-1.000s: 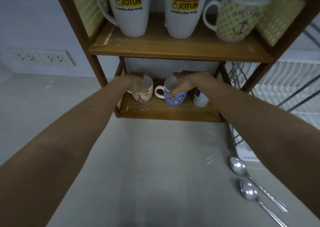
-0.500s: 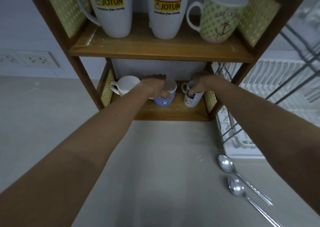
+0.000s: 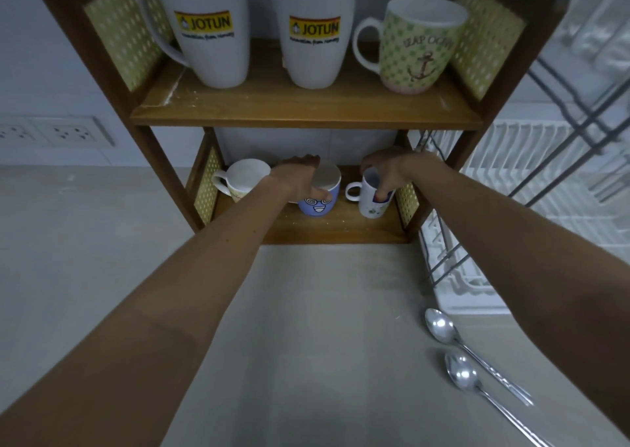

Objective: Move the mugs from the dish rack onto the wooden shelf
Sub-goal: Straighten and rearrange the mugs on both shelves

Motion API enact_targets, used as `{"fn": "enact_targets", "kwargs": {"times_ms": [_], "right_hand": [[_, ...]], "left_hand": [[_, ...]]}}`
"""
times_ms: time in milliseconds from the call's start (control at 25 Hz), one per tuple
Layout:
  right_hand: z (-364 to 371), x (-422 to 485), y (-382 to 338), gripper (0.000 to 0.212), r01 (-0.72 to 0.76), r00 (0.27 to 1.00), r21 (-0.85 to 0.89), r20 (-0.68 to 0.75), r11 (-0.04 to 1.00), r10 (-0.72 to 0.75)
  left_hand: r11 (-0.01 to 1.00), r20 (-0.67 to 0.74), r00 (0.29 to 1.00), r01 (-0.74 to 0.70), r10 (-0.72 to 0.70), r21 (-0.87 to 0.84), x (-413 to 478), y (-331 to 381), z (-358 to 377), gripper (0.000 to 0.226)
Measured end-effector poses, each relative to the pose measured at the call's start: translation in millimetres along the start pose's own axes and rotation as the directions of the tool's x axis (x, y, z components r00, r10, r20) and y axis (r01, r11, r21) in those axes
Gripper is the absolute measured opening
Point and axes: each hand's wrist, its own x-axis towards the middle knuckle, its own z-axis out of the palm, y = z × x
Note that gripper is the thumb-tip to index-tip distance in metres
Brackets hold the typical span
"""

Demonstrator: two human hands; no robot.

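Wooden shelf [image 3: 306,116], two tiers, stands on a pale countertop [image 3: 324,327] against the wall. At far left, a double wall socket [image 3: 58,135] is mounted beside the shelf frame.

Upper tier, left to right: a tall white Jotun mug [image 3: 208,31] with its handle to the left, a second Jotun mug [image 3: 315,34], and a green dotted anchor mug [image 3: 419,44] with its handle to the left. All three stand upright and apart from one another.

Lower tier, left to right: a cream mug [image 3: 243,179] sits upright at the left end, handle pointing left, untouched. Just beside it stands a blue face mug [image 3: 320,196]; the left hand [image 3: 298,180] grasps it from above, thumb pressed on the front wall and fingers curled over the rim. Next comes a small white mug [image 3: 371,194], handle to the left, at the right end of the tier. The right hand [image 3: 392,170] holds it by the rim, thumb on the outer wall and fingers over the top. Both mugs appear to rest on the board.

Right of the shelf, a white dish rack [image 3: 511,180] with dark wire bars stands on the counter. Two metal spoons [image 3: 456,354] lie near its front edge, bowls toward the shelf.
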Motion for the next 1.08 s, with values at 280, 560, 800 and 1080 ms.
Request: {"fn": "enact_targets", "kwargs": {"times_ms": [280,560,800,1080], "right_hand": [[5,0,-4,0.076,-0.009,1.0,0.022,-0.016,1.0,0.009],[11,-22,-15,0.061,-0.041,0.992,0.201,-0.111,0.979,0.064],[62,-90,-57,0.054,0.127,0.842,0.486,-0.514,0.864,0.166],[150,-187,-31,0.023,0.285,0.846,0.498,-0.532,0.819,0.029]], "left_hand": [[1.0,0.041,0.999,0.0,0.001,-0.026,2,0,4,0.096],[0.99,-0.112,0.992,0.04,-0.055,-0.132,-29,4,7,0.086],[0.934,-0.399,0.907,-0.016,-0.137,-0.357,-127,43,48,0.049],[0.86,-0.328,0.928,-0.016,-0.178,-0.51,-201,144,106,0.028]]}}
